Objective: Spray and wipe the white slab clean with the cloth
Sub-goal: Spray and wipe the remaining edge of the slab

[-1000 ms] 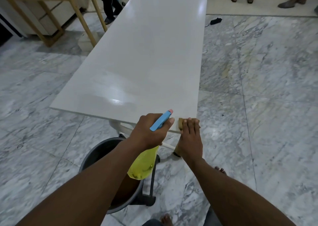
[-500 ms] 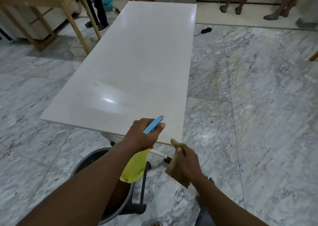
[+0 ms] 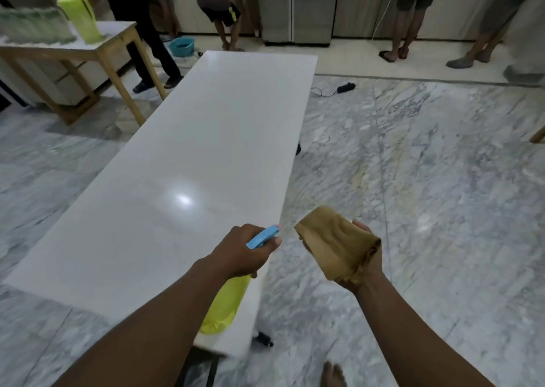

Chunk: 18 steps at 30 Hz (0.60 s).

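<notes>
While left hand fingers grip half-hidden spray bottle, right hand cups cloth, fingers mostly covered

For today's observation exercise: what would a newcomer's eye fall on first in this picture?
The long white slab running away down the middle, with a bright glare spot on its near half. Then the left hand over its near right corner gripping a yellow spray bottle with a blue trigger, and the right hand beside it, off the slab, holding up a tan cloth.

The long white rectangular slab stretches away from the left hand's grip, apparently bare and glossy, above grey-veined marble floor bearing a small black corded object.
</notes>
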Available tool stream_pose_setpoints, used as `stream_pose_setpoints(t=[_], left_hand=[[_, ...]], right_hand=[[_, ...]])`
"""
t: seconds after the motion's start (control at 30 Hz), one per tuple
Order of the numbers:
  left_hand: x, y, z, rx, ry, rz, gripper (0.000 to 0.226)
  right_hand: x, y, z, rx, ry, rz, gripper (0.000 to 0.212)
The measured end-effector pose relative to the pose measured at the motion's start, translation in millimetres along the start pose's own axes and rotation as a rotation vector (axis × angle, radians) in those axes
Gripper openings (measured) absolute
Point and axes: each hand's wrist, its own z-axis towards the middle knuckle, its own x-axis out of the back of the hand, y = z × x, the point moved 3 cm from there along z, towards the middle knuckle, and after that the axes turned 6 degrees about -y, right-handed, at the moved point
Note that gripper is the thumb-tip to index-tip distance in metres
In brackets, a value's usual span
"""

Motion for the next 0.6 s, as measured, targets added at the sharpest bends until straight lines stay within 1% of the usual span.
stream_pose_setpoints(t=[0.17, 0.27, 0.33, 0.47, 0.6], left_hand=[[7, 75, 77, -0.044, -0.012, 0.026, 0.044], [18, 109, 125, -0.076, -0.025, 0.018, 0.041], [30, 126, 159, -0.082, -0.016, 0.007, 0.042], [57, 153, 246, -0.096, -0.018, 0.021, 0.055], [92, 175, 339, -0.109, -0.006, 0.059, 0.049]], right_hand=[[-33, -98, 55, -0.015, -0.019, -0.073, 0.062], [-49, -145, 92, -0.012, 0.018, -0.130, 0.057], [-59, -171, 123, -0.023, 0.037, -0.137, 0.057], [-77, -228, 200, 0.002, 0.059, -0.194, 0.058], [-95, -287, 274, 0.001, 0.058, -0.203, 0.056]])
